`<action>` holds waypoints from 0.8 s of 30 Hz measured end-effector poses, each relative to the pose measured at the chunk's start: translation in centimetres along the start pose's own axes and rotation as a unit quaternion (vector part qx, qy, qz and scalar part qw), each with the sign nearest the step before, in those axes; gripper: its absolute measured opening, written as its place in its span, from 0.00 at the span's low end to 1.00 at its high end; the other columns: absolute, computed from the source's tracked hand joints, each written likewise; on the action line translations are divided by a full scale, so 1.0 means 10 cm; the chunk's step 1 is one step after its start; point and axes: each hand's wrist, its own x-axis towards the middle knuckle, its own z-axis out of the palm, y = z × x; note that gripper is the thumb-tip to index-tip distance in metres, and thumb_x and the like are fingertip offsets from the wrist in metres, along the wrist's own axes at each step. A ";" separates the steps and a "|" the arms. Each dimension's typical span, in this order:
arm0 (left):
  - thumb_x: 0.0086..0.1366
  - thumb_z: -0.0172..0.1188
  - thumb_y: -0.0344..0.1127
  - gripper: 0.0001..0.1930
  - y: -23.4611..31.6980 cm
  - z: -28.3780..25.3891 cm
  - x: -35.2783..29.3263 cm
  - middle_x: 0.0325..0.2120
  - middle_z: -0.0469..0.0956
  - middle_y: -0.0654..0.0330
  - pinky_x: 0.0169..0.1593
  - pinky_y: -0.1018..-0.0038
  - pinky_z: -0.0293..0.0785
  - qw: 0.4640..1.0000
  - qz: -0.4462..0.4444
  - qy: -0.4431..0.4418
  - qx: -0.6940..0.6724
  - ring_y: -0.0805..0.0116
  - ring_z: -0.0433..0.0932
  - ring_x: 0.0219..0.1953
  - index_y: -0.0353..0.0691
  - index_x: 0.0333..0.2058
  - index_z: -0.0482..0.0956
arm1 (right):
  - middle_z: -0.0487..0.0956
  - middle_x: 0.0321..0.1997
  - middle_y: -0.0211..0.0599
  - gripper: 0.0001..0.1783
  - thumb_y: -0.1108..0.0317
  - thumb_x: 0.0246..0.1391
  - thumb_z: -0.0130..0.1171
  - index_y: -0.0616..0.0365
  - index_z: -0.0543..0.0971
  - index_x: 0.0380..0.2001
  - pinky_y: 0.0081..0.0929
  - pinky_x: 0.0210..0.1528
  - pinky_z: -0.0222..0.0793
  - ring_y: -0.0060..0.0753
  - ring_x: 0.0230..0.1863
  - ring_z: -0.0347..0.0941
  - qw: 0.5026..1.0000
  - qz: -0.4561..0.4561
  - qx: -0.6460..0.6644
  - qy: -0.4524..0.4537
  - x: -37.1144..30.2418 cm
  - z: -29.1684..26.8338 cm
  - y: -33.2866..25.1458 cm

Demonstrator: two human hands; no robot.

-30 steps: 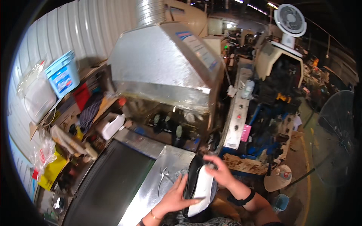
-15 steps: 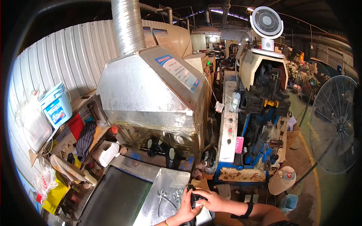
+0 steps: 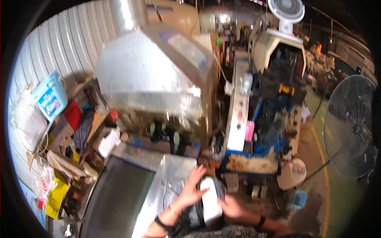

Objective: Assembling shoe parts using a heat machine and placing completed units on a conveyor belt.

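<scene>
Between my hands is a long white piece with rounded ends [image 3: 210, 201], shaped like a shoe sole, with dark material along its side. Motion blur hides its exact kind. My left hand [image 3: 191, 187] lies along its left side, fingers stretched out and thumb at the white edge. Against its right side, my right hand [image 3: 233, 207] grips it, with the fingers partly hidden. Left of my left hand, pliers [image 3: 170, 190] lie on a metal sheet [image 3: 152, 206]. Dark cloth-like material shows below my hands.
A dark conveyor belt [image 3: 115, 198] runs at left from under a metal hood [image 3: 139, 63]. Ahead on the right stands a blue and black machine [image 3: 274, 107] with a white fan [image 3: 286, 10] on top. A large floor fan [image 3: 353, 127] and a light-blue bin [image 3: 297, 199] are farther right.
My hands have moved apart, the left up and leftward, the right lower and rightward. The white piece now shows fully between them. The whole view has shifted and blurred.
</scene>
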 end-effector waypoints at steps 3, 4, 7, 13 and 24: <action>0.56 0.65 0.23 0.32 -0.08 -0.09 0.14 0.56 0.69 0.59 0.61 0.72 0.63 0.943 -0.130 0.067 -0.298 0.67 0.68 0.58 0.38 0.60 0.66 | 0.76 0.26 0.30 0.16 0.60 0.62 0.56 0.66 0.78 0.36 0.27 0.34 0.68 0.17 0.31 0.67 0.993 0.008 -0.112 0.039 0.29 -0.23 -0.43; 0.57 0.65 0.24 0.31 -0.01 -0.11 0.09 0.53 0.70 0.60 0.59 0.73 0.66 0.919 -0.162 0.083 -0.349 0.69 0.69 0.54 0.38 0.59 0.65 | 0.78 0.28 0.30 0.18 0.58 0.64 0.54 0.66 0.78 0.38 0.25 0.35 0.68 0.17 0.32 0.68 0.992 -0.005 -0.125 -0.016 0.34 -0.30 -0.58; 0.58 0.66 0.25 0.29 0.00 0.00 -0.15 0.49 0.71 0.61 0.55 0.75 0.69 0.887 -0.216 0.117 -0.391 0.72 0.71 0.49 0.37 0.58 0.64 | 0.80 0.40 0.30 0.30 0.45 0.66 0.46 0.64 0.77 0.49 0.25 0.47 0.69 0.19 0.40 0.73 0.951 0.206 0.224 -0.059 0.50 -0.39 -0.52; 0.60 0.65 0.28 0.29 -0.01 0.05 -0.29 0.46 0.72 0.58 0.52 0.75 0.71 0.907 -0.225 0.137 -0.329 0.71 0.72 0.47 0.37 0.58 0.62 | 0.80 0.46 0.45 0.29 0.51 0.70 0.34 0.67 0.74 0.47 0.36 0.48 0.71 0.48 0.42 0.78 0.970 0.124 -0.197 -0.066 0.53 0.06 -0.65; 0.63 0.63 0.28 0.28 -0.18 0.05 -0.12 0.46 0.74 0.61 0.54 0.77 0.68 0.918 -0.232 0.085 -0.311 0.72 0.72 0.48 0.39 0.59 0.62 | 0.78 0.40 0.55 0.30 0.54 0.64 0.47 0.71 0.66 0.57 0.39 0.40 0.73 0.48 0.39 0.77 0.873 -0.060 -0.480 -0.063 0.69 0.06 -0.59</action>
